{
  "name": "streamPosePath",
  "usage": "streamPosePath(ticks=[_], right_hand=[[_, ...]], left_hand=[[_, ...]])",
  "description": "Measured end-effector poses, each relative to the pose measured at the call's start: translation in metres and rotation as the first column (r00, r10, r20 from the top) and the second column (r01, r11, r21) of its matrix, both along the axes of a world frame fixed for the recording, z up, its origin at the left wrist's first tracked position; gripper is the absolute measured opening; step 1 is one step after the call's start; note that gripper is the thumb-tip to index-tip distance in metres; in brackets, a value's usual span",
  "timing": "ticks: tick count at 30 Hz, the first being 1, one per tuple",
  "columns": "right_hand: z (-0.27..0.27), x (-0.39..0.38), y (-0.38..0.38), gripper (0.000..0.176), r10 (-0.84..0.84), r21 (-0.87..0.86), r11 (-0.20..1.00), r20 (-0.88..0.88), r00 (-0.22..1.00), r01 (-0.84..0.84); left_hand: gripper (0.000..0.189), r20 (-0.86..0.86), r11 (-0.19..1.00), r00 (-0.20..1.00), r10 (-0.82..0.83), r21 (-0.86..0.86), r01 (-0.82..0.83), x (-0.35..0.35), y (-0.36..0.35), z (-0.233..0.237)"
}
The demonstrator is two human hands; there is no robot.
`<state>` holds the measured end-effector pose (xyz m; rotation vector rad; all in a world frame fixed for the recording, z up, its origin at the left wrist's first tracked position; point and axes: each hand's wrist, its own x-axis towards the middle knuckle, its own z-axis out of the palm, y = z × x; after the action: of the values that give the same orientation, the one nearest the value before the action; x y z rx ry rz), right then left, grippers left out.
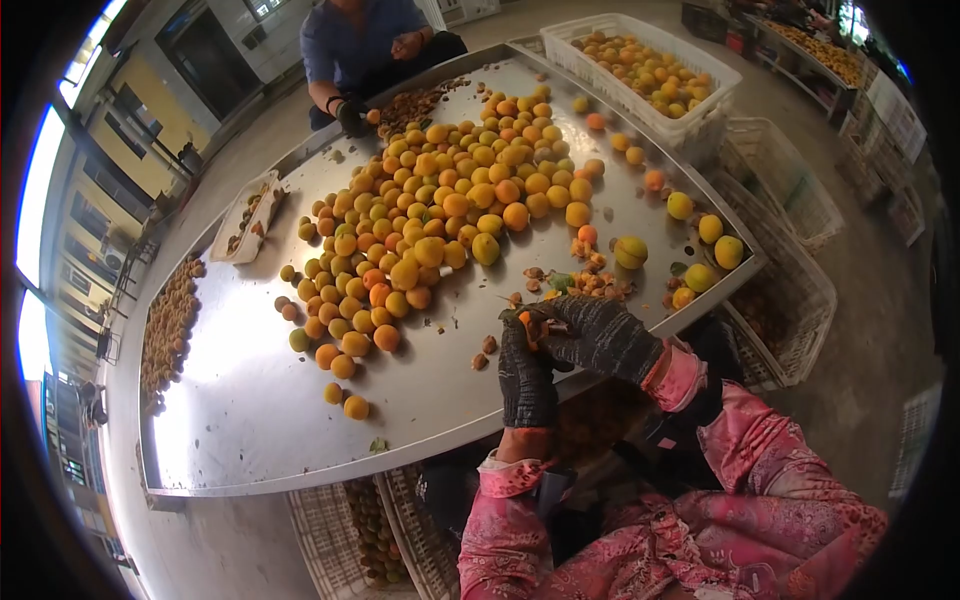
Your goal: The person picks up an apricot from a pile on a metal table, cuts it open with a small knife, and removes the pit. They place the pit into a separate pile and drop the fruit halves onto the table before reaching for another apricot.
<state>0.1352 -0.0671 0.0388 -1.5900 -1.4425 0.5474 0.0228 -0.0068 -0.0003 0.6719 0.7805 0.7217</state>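
Note:
My left hand and my right hand, both in dark knitted gloves, meet at the near edge of the metal table. Their fingers close around an orange apricot, mostly covered by the gloves. Just beyond them lies a small heap of torn apricot flesh and pits. A couple of brown pits rest left of my fingers. Past the heap sits a larger yellow-green apricot. A big pile of whole apricots spreads across the middle of the table.
Opposite, a person in a blue shirt has a gloved hand beside brown pits. A white crate of apricots stands at the far right corner. More pits line the left edge, near a small white tray. Crates stand below.

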Motion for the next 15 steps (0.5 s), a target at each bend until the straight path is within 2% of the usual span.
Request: streamPosePath(ticks=[2,3,5,6,8,12,14,15], right_hand=[[0.003,-0.001,0.002,0.038,0.009,-0.145,0.989,0.107,0.994,0.006],[-0.003,-0.001,0.002,0.038,0.009,-0.146,0.989,0.107,0.994,0.007],[-0.018,0.000,0.002,0.039,0.061,0.019,0.998,0.008,0.998,-0.061],[-0.019,0.001,0.002,0.039,0.061,0.017,0.998,0.007,0.998,-0.062],[-0.019,0.006,0.004,0.041,0.149,-0.068,0.986,-0.014,0.989,-0.150],[-0.024,0.012,0.009,0.041,0.201,-0.206,0.962,0.090,0.975,-0.180],[-0.045,0.013,0.017,0.038,0.203,-0.139,0.967,-0.074,0.976,-0.212],[-0.031,0.011,0.015,0.038,0.205,-0.138,0.967,-0.075,0.976,-0.214]], left_hand=[[0.047,-0.096,0.984,0.995,-0.006,0.178,0.023,0.000,0.002,-0.008],[0.047,-0.097,0.984,0.995,-0.007,0.177,0.024,-0.001,0.006,-0.023],[0.045,-0.304,0.813,0.950,0.074,0.570,0.119,-0.001,0.013,-0.056],[0.045,-0.305,0.815,0.950,0.073,0.568,0.119,-0.001,0.009,-0.046],[0.042,-0.205,0.935,0.975,-0.083,0.323,0.148,-0.003,-0.003,-0.012],[0.042,-0.246,0.933,0.964,-0.098,0.315,0.175,-0.003,-0.004,-0.007],[0.038,-0.306,0.931,0.951,-0.046,0.333,0.152,0.000,0.002,-0.018],[0.038,-0.308,0.931,0.950,-0.044,0.334,0.151,0.000,0.003,-0.008]])
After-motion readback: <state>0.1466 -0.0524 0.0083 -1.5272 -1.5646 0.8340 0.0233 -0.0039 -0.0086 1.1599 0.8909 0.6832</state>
